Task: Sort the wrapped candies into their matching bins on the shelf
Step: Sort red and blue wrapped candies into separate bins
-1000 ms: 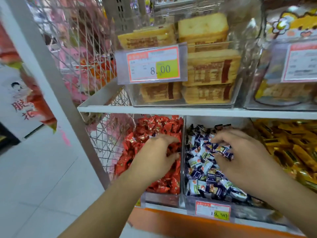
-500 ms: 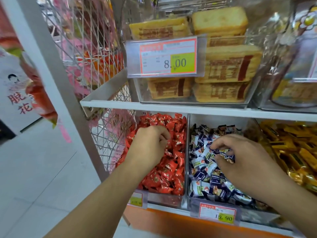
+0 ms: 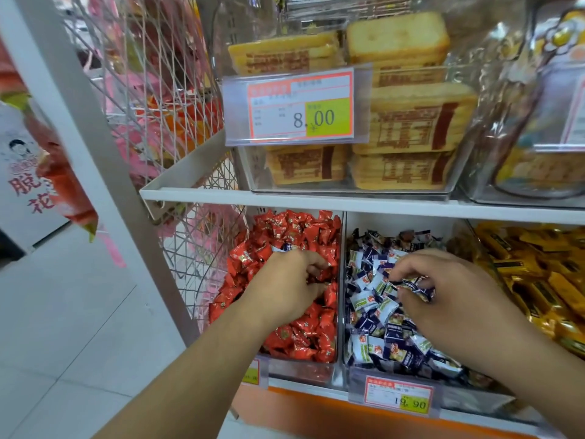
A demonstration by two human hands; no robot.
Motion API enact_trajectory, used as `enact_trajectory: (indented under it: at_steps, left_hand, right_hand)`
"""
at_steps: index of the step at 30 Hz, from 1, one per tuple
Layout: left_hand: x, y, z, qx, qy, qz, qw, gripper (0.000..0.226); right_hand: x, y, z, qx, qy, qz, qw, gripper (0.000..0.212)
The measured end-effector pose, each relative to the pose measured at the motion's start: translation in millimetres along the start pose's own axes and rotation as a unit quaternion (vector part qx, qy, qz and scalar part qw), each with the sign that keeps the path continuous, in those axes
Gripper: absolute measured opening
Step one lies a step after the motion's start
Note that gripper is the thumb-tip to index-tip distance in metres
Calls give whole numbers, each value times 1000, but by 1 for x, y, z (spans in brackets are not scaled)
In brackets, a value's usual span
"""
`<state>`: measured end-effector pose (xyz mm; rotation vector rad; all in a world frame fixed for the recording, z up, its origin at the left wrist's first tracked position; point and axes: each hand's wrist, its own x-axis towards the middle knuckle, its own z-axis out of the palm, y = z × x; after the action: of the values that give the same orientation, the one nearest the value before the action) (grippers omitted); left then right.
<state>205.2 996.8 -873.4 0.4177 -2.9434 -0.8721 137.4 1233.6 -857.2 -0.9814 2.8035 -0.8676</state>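
Note:
A clear bin (image 3: 300, 373) on the lower shelf is heaped with red wrapped candies (image 3: 294, 340). My left hand (image 3: 281, 289) is in it, fingers curled down into the pile and pinching a candy whose colour is hidden. One blue-and-white candy (image 3: 286, 247) lies among the red ones just beyond my knuckles. The neighbouring bin (image 3: 357, 380) holds blue-and-white wrapped candies (image 3: 376, 340). My right hand (image 3: 449, 299) hovers over that pile and pinches a dark blue candy (image 3: 416, 287) between thumb and fingers.
A third bin of yellow-gold candies (image 3: 544, 280) stands at the right. The white shelf board (image 3: 316, 202) above carries clear bins of yellow cakes (image 3: 408, 122) and an 8.00 price tag (image 3: 300, 106). A wire mesh panel (image 3: 196, 258) closes the left side.
My left hand has reached further back into the red bin and its fingers have curled tighter. My right hand has stayed over the blue bin, still pinching a candy.

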Motion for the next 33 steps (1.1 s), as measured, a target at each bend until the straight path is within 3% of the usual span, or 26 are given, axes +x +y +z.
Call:
enact_trajectory:
  at_steps: [10,21,25,28,31,33]
  left_hand:
    - [5,3,-3,28,-83,-14,996,38]
    - [1,-10,-7,13,14,27,999,11]
    - [-3,-11,-15,-60,94,13,994,8]
    - [-7,-7,-22,-188,152,8,970,8]
    - [-22,14,-27,-319,162,-19,934,11]
    - [-35,32,-24,-349,143,-21,926,13]
  right_hand:
    - [0,1,1,-3,-10,-3,1000,19]
    - [0,-2,4,-6,-10,-12,1000,18]
    - [1,-3,3,-4,-7,-7,1000,17]
    - [1,-6,3,8,2,-17,1000,17]
    - [-2,-15,1,49,-5,-41,998,26]
    - [-5,-25,0,88,-25,-55,994,36]
